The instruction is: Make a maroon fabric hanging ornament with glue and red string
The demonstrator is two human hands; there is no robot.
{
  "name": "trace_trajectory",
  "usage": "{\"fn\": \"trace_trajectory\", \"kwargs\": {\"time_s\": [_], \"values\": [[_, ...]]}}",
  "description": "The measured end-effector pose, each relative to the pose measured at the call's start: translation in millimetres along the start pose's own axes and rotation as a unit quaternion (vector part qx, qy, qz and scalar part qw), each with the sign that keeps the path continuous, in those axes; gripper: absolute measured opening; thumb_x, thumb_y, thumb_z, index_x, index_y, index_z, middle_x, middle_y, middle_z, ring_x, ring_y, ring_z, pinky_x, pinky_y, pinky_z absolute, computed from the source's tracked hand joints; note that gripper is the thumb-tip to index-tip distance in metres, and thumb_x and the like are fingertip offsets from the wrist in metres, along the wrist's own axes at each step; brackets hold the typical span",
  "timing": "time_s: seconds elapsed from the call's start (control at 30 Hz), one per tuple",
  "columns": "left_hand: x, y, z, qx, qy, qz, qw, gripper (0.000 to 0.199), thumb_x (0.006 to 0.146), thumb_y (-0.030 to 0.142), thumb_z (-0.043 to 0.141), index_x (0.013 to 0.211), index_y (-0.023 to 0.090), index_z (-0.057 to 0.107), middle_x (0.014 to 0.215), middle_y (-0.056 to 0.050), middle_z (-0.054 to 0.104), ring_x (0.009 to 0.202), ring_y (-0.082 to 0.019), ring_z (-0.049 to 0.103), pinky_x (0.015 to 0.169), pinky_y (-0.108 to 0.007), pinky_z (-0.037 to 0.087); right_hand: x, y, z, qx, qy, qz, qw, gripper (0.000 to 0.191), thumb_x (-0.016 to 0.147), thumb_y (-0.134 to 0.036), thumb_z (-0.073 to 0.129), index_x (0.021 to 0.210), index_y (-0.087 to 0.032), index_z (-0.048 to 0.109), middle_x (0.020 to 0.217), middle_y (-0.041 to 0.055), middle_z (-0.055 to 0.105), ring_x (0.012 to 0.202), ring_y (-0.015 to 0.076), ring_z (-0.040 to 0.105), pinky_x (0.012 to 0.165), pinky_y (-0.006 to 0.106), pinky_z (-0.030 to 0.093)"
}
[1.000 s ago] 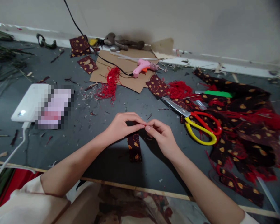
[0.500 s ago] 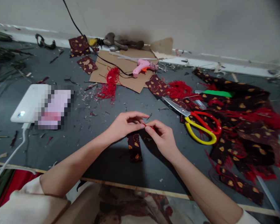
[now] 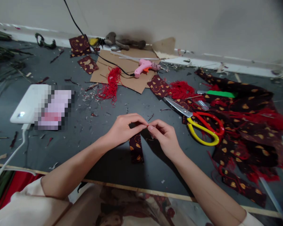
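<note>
My left hand point(image 3: 126, 127) and my right hand point(image 3: 166, 136) meet fingertip to fingertip above the dark table. Both pinch a thin red thread point(image 3: 147, 126), of which only a tiny bit shows between the fingers. Beneath my left hand lies a dark maroon fabric strip point(image 3: 136, 150) with gold shapes, its upper end hidden by the hand. Right of my right hand, scissors point(image 3: 191, 117) with one red and one yellow handle rest partly open on fabric scraps.
Behind my hands, a pink glue gun point(image 3: 142, 67) and a red thread bundle point(image 3: 113, 83) lie on cardboard point(image 3: 132, 83). A pile of patterned fabric point(image 3: 254, 135) with red threads covers the right side. A white power bank point(image 3: 29, 103) with a cable sits at left.
My left fingers have closed together at the tips, the index finger coming down to the thumb. Less red thread shows between the hands.
</note>
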State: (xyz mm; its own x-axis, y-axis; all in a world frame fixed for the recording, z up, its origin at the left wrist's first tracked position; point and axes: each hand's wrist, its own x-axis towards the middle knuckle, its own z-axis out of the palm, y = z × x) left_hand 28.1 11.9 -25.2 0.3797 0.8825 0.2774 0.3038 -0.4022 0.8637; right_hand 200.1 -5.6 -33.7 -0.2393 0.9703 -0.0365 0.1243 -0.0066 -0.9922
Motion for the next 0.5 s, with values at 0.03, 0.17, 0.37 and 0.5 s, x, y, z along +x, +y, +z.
{"fn": "trace_trajectory", "kwargs": {"time_s": [0.03,0.17,0.37,0.5], "values": [[0,0,0.0,0.004,-0.005,-0.007,1.0,0.007,0.081,0.015,0.06,0.081,0.016,0.067,0.079,-0.001,0.068,0.072,-0.01,0.062,0.07,-0.02,0.047,0,-1,0,-0.006,-0.003,-0.001,1.0,0.018,0.083,-0.031,0.057,0.072,-0.017,0.057,0.056,-0.0057,0.045,0.051,0.0077,0.036,0.049,0.023,0.028],[0,-1,1.5,0.039,-0.016,0.006,0.999,0.007,0.084,0.014,0.055,0.084,0.016,0.062,0.08,0.0,0.065,0.074,-0.01,0.059,0.071,-0.02,0.046,0,-3,-2,-0.006,-0.025,0.009,1.0,0.021,0.085,-0.032,0.053,0.072,-0.017,0.055,0.056,-0.0059,0.041,0.051,0.0075,0.034,0.049,0.023,0.026],[-4,-3,2.8,0.085,-0.033,0.055,0.994,0.008,0.089,0.016,0.051,0.088,0.016,0.058,0.084,0.0,0.065,0.08,-0.009,0.06,0.075,-0.02,0.046,0,4,-1,0.099,-0.067,0.06,0.991,0.024,0.088,-0.035,0.052,0.072,-0.016,0.055,0.054,-0.0061,0.039,0.051,0.0071,0.033,0.05,0.023,0.023],[-5,-3,2.1,0.101,-0.025,0.087,0.991,0.007,0.088,0.015,0.052,0.088,0.016,0.059,0.083,0.0,0.066,0.077,-0.008,0.061,0.074,-0.018,0.046,0,7,1,0.216,-0.089,0.102,0.967,0.024,0.088,-0.032,0.053,0.07,-0.016,0.054,0.05,-0.0075,0.035,0.047,0.0064,0.028,0.048,0.023,0.02]]}}
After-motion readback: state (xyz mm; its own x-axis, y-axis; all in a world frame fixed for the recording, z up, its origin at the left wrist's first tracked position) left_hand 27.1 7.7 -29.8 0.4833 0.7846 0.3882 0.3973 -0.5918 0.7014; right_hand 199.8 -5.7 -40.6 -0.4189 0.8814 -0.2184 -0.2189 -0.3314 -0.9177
